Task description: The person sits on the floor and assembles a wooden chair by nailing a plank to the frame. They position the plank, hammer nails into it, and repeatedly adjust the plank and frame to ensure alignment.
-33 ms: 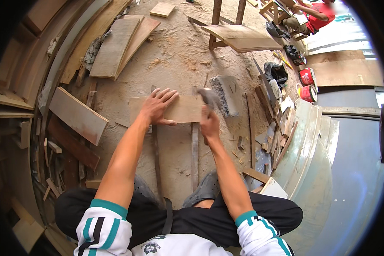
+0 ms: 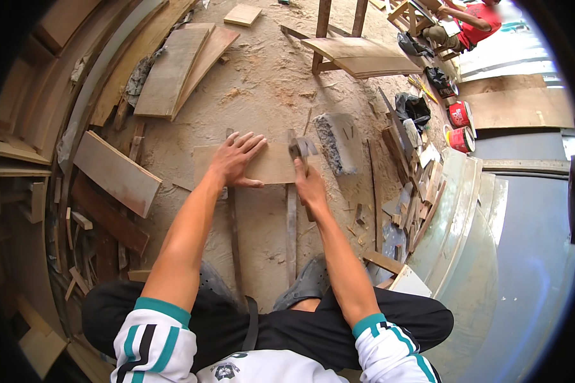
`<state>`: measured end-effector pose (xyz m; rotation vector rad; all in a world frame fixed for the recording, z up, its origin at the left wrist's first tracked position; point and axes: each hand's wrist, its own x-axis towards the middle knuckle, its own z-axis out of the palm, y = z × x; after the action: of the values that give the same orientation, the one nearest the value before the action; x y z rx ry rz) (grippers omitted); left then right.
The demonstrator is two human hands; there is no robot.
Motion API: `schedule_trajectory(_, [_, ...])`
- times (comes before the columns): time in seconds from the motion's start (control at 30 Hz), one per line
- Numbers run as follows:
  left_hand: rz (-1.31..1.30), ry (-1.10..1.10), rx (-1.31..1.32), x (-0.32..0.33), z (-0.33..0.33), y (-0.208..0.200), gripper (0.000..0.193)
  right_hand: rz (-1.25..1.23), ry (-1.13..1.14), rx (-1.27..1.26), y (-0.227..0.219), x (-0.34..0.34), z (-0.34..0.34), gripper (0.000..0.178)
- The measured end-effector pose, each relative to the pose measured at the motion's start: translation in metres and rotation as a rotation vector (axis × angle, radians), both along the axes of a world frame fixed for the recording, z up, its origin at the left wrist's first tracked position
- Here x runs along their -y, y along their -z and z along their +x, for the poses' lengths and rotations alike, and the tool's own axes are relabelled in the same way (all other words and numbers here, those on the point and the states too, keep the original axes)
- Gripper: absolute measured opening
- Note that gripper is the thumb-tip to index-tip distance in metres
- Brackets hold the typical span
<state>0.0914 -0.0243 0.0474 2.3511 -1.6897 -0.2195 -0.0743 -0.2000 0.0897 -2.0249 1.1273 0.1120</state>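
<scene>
Sandy ground [image 2: 262,89] ahead lies open; grey block [image 2: 338,143] crowds the right.

packages: two round red-and-white tubs [image 2: 459,126] | place: far right on floor | signs, screens: none

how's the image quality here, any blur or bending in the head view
Head view: strong fisheye, so planks near the rim curve and the corners go black; even daylight with soft shadows; the hammer in the right hand is slightly motion-blurred, while the left hand, flat on the board, is sharp; upper right is washed out.
</scene>
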Motion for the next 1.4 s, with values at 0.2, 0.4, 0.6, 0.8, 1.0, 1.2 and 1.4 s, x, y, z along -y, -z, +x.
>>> schedule_trajectory(0.2, [-0.061,-0.092,0.071,-0.008,-0.011,0.009,0.115,0.146,0.177,0.124,0.000,0.009,-0.012,0.064])
schedule_trajectory(0.4, [0.018,-0.307,0.073,-0.035,-0.039,0.015,0.100,-0.116,0.064,0.158,0.056,0.045,-0.034,0.068])
schedule_trajectory(0.6, [0.051,-0.386,0.127,-0.068,-0.036,0.003,0.092,0.057,0.118,0.091,0.024,0.028,-0.017,0.070])
schedule_trajectory(0.8, [0.044,-0.455,0.160,-0.032,-0.041,-0.023,0.083,0.075,0.119,0.027,0.021,0.039,-0.012,0.072])
schedule_trajectory(1.0, [0.015,-0.524,0.120,-0.028,-0.042,-0.013,0.070,0.343,0.167,-0.089,-0.039,0.044,0.006,0.070])
schedule_trajectory(1.2, [-0.033,-0.535,0.062,-0.027,-0.039,-0.021,0.063,0.321,0.141,-0.110,-0.048,0.050,0.012,0.066])
schedule_trajectory(1.4, [0.005,-0.526,0.047,-0.031,-0.039,-0.025,0.061,0.256,0.089,-0.185,-0.028,0.044,0.009,0.073])
